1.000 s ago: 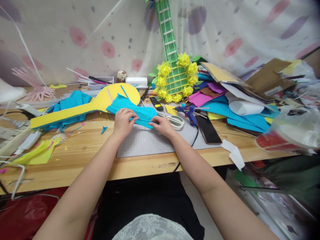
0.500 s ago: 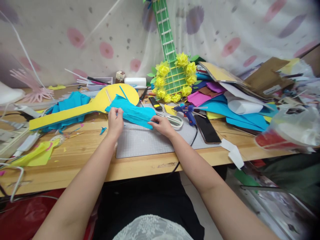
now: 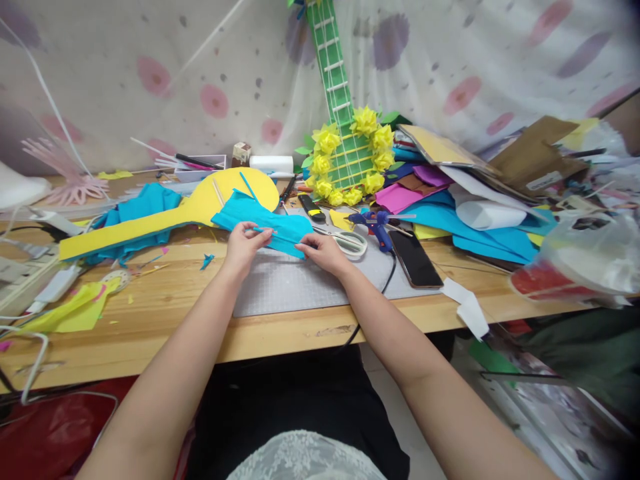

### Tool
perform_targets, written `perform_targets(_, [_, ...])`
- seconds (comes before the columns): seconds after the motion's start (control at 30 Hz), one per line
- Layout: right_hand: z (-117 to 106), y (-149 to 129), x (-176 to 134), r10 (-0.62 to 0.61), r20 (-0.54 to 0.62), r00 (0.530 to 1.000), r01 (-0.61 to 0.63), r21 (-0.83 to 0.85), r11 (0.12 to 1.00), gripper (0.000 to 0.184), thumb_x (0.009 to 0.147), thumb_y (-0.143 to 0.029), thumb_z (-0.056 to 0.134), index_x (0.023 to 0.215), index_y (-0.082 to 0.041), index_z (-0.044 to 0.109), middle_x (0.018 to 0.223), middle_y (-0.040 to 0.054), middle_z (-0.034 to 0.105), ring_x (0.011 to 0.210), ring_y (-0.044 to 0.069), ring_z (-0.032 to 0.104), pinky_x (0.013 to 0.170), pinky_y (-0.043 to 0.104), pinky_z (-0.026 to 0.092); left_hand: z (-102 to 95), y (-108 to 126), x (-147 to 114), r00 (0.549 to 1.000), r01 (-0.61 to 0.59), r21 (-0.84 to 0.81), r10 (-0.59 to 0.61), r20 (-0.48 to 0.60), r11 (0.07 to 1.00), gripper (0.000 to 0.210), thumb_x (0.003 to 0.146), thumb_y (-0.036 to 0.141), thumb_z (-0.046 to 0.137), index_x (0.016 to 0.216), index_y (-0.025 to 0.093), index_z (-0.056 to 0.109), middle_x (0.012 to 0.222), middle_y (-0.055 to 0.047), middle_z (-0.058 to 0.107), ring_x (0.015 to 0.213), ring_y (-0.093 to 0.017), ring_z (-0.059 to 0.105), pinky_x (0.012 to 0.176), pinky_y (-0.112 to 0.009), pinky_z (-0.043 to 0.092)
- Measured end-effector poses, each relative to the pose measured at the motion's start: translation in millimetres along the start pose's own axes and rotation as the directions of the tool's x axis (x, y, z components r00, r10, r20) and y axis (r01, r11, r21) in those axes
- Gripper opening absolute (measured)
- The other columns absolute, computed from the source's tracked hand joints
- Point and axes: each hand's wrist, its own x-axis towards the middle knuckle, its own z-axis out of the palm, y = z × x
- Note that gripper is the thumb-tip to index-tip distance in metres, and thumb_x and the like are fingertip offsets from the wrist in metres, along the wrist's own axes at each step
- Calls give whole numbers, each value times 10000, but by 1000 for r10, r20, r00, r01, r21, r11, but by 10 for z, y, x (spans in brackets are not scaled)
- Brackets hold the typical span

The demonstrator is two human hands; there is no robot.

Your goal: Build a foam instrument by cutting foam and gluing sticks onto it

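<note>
A strip of blue crepe paper (image 3: 277, 225) is held above the grey cutting mat (image 3: 280, 287). My right hand (image 3: 323, 253) pinches its lower right corner between thumb and fingers. Along the lower edge, near the middle, my left hand (image 3: 246, 248) has its thumb and fingers closed on the paper. Behind the strip lies a yellow guitar-shaped cutout (image 3: 200, 200) with blue sides and a long neck pointing left. White-handled scissors (image 3: 353, 245) rest just beyond my right hand, partly hidden by it.
A blue glue gun (image 3: 377, 227) and a phone (image 3: 415, 257) lie to the right. At the back stands a green paper guitar (image 3: 345, 143) with yellow flowers. Coloured sheets (image 3: 470, 227) are piled at right, near a plastic bag (image 3: 575, 260). A power strip (image 3: 25, 287) sits left.
My left hand has let go of the strip's left end and moved right along its lower edge, closer to my right hand. The right hand has stayed in place.
</note>
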Motion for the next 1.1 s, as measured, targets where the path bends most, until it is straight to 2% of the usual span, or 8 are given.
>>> perform_targets(0.07, [-3, -3, -4, -18, 24, 1000, 18, -8, 1000, 287, 793, -405, 502, 683, -162, 608, 606, -16, 580, 593, 97, 498, 606, 212, 352, 34, 18, -8, 1000, 14, -35, -14, 11, 999, 474, 504, 196, 753, 787, 185, 373, 649, 17, 613, 662, -149, 641, 677, -305, 510])
perform_targets(0.23, [9, -22, -5, -23, 93, 995, 20, 39, 999, 368, 849, -426, 401, 721, -165, 627, 579, -16, 573, 584, 94, 507, 602, 205, 361, 67, 45, 6, 992, -49, 21, 51, -114, 999, 480, 525, 178, 744, 799, 199, 351, 512, 108, 510, 474, -122, 595, 564, -286, 525])
perform_targets(0.5, [30, -4, 11, 0, 85, 996, -6, 64, 998, 388, 852, -449, 400, 727, -160, 628, 578, -14, 579, 589, 93, 518, 624, 212, 375, 93, 112, -20, 995, 24, -25, -26, -92, 999, 366, 683, 264, 661, 932, 179, 407, 746, -34, 657, 580, -130, 636, 596, -292, 534])
perform_targets(0.6, [28, 10, 23, 43, 111, 993, -61, 165, 984, 462, 848, -518, 363, 768, -156, 639, 595, 4, 594, 620, 102, 532, 615, 213, 389, 43, 113, 11, 989, -41, 14, 43, -143, 999, 364, 655, 195, 670, 926, 165, 429, 684, -29, 648, 553, -132, 627, 585, -281, 527])
perform_targets(0.73, [-25, 8, 34, 174, 159, 972, -225, 414, 882, 553, 841, -592, 276, 920, -161, 615, 619, 12, 600, 464, 74, 457, 423, 196, 313, -87, 93, 88, 943, -167, 104, 190, -275, 980, 381, 635, 207, 678, 908, 180, 414, 653, 6, 619, 546, -124, 618, 583, -274, 525])
perform_targets(0.83, [-59, 0, 28, 199, 240, 950, -296, 499, 814, 521, 824, -591, 327, 936, -163, 600, 648, 18, 615, 397, 47, 393, 363, 186, 257, -163, 97, 122, 916, -194, 152, 235, -325, 969, 401, 638, 208, 674, 887, 203, 359, 639, 43, 588, 540, -111, 613, 584, -266, 525])
perform_targets(0.93, [-33, 6, 23, 137, 302, 944, -279, 502, 819, 378, 753, -508, 524, 896, -165, 593, 676, 9, 631, 398, 31, 380, 364, 174, 275, -196, 105, 126, 905, -193, 165, 240, -352, 967, 411, 641, 196, 672, 860, 215, 325, 592, 82, 540, 483, -90, 583, 549, -233, 509])
perform_targets(1.1, [56, 47, 44, 138, 275, 951, -267, 513, 816, 254, 657, -361, 644, 786, -153, 577, 624, -19, 609, 413, 32, 418, 375, 169, 347, -228, 88, 115, 920, -165, 99, 190, -342, 981, 319, 714, 281, 615, 867, 210, 344, 621, 49, 569, 509, -113, 596, 492, -228, 488])
